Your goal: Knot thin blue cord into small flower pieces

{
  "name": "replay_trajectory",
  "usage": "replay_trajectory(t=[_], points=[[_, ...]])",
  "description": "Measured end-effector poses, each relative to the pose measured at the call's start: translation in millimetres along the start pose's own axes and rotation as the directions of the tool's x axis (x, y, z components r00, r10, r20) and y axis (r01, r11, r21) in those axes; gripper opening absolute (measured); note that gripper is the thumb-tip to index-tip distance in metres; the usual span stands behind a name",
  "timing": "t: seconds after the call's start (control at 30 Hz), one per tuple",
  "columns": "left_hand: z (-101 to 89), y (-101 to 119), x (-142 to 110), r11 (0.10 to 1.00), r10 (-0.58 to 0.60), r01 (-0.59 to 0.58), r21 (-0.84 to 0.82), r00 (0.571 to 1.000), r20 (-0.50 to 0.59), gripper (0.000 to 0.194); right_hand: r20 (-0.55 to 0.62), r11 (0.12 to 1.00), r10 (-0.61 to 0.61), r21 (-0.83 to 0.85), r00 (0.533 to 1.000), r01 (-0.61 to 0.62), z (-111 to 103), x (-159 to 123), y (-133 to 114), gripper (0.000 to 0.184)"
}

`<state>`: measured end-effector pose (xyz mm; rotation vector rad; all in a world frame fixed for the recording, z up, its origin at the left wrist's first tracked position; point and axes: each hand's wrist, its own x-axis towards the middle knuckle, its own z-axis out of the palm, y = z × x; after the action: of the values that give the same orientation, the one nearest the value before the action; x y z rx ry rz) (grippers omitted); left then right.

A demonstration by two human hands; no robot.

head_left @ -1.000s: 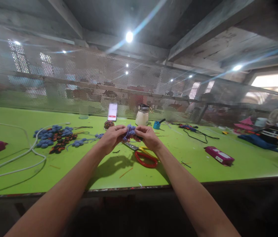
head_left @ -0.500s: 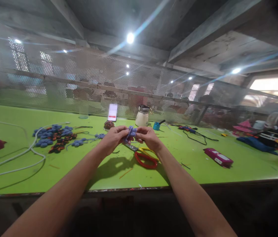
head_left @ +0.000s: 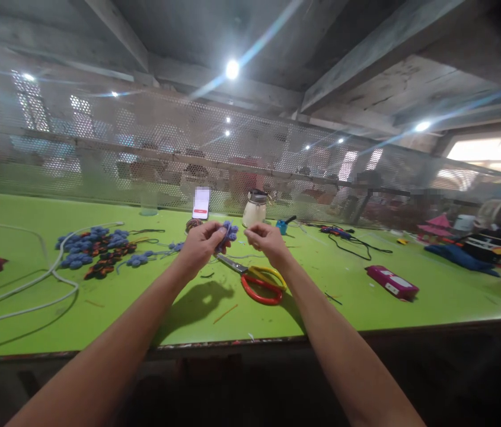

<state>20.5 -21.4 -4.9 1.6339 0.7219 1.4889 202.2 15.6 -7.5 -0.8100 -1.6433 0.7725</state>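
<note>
My left hand [head_left: 200, 244] is closed on a small blue knotted cord flower [head_left: 226, 232], held above the green table [head_left: 366, 296]. My right hand [head_left: 264, 239] hovers just right of it, fingers pinched together, a short gap apart from the flower; what it pinches, if anything, is too small to make out. Scissors with red and yellow handles [head_left: 257, 279] lie on the table right below both hands.
A pile of blue and dark cord flowers [head_left: 94, 249] lies at the left beside a white cable [head_left: 32, 284]. A phone [head_left: 201, 203], a white kettle [head_left: 254, 210], a magenta box [head_left: 391, 281] and black cords [head_left: 357, 243] sit further back. A mesh screen [head_left: 143, 154] borders the table.
My hands have drawn slightly apart: the right hand has come off the blue flower, which stays in the left hand. The view has shifted a little.
</note>
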Motion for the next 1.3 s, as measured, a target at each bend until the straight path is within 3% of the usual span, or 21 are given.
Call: replay_trajectory(t=[0.13, 0.23, 0.3, 0.4, 0.5, 0.63, 0.73, 0.8, 0.87, 0.9, 0.97, 1.07, 1.2, 1.3], points=[[-0.1, -11, 1, 0.948, 0.158, -0.127, 0.293, 0.984, -0.085, 0.015, -0.093, 0.999, -0.02, 0.04, 0.995, 0.024, 8, -2, -9, 0.036], [1.2, -14, -1, 0.846, 0.27, -0.226, 0.482, 0.963, -0.023, 0.013, -0.059, 0.99, -0.096, -0.107, 0.994, 0.089, 20, -5, -8, 0.035], [2.2, -14, -2, 0.814, 0.295, -0.259, 0.52, 0.955, 0.015, 0.01, -0.034, 0.989, -0.087, -0.123, 0.996, 0.082, 28, -6, -5, 0.032], [3.8, -15, -1, 0.855, 0.239, -0.21, 0.474, 0.971, -0.001, 0.009, -0.013, 0.999, 0.023, 0.03, 1.0, -0.023, 32, -6, 2, 0.03], [5.8, -15, 1, 0.929, 0.111, -0.091, 0.359, 0.993, -0.038, 0.014, 0.014, 0.988, 0.079, 0.131, 0.997, -0.08, 30, -5, 3, 0.03], [6.5, -14, 4, 0.992, -0.067, 0.069, 0.101, 0.998, -0.021, 0.021, 0.034, 0.995, 0.025, 0.096, 0.999, -0.028, 24, -6, -3, 0.029], [3.0, -12, 5, 0.992, -0.123, 0.124, 0.016, 0.991, -0.06, 0.024, 0.012, 0.998, -0.038, 0.049, 0.999, 0.037, 17, -9, -10, 0.026], [0.2, -10, 5, 0.99, -0.14, 0.139, -0.017, 0.984, -0.111, 0.023, 0.119, 0.999, -0.041, 0.002, 0.992, 0.041, 10, -11, -13, 0.026], [-1.1, -8, 4, 0.988, -0.152, 0.145, -0.055, 0.977, -0.148, 0.02, 0.318, 0.996, 0.014, -0.089, 0.948, 0.015, 4, -12, -15, 0.029], [-0.9, -6, 4, 0.987, -0.156, 0.148, -0.065, 0.975, -0.156, 0.018, 0.348, 0.991, 0.032, -0.133, 0.937, 0.016, 2, -11, -16, 0.031], [1.1, -4, 3, 0.987, -0.159, 0.152, -0.057, 0.975, -0.154, 0.015, 0.249, 0.984, 0.011, -0.174, 0.968, 0.033, 2, -9, -14, 0.034], [5.8, -2, 2, 0.987, -0.16, 0.159, -0.018, 0.981, -0.114, 0.016, 0.036, 0.994, -0.04, -0.097, 0.999, 0.043, 6, -6, -11, 0.027], [9.4, -3, 1, 0.988, -0.154, 0.154, 0.027, 0.988, -0.004, 0.019, 0.1, 0.998, -0.054, -0.037, 0.994, 0.058, 14, -4, -8, 0.031], [9.6, -4, 0, 0.985, -0.167, 0.167, 0.046, 0.986, 0.004, 0.019, 0.071, 0.999, -0.042, 0.03, 0.997, 0.04, 16, -4, -6, 0.027]])
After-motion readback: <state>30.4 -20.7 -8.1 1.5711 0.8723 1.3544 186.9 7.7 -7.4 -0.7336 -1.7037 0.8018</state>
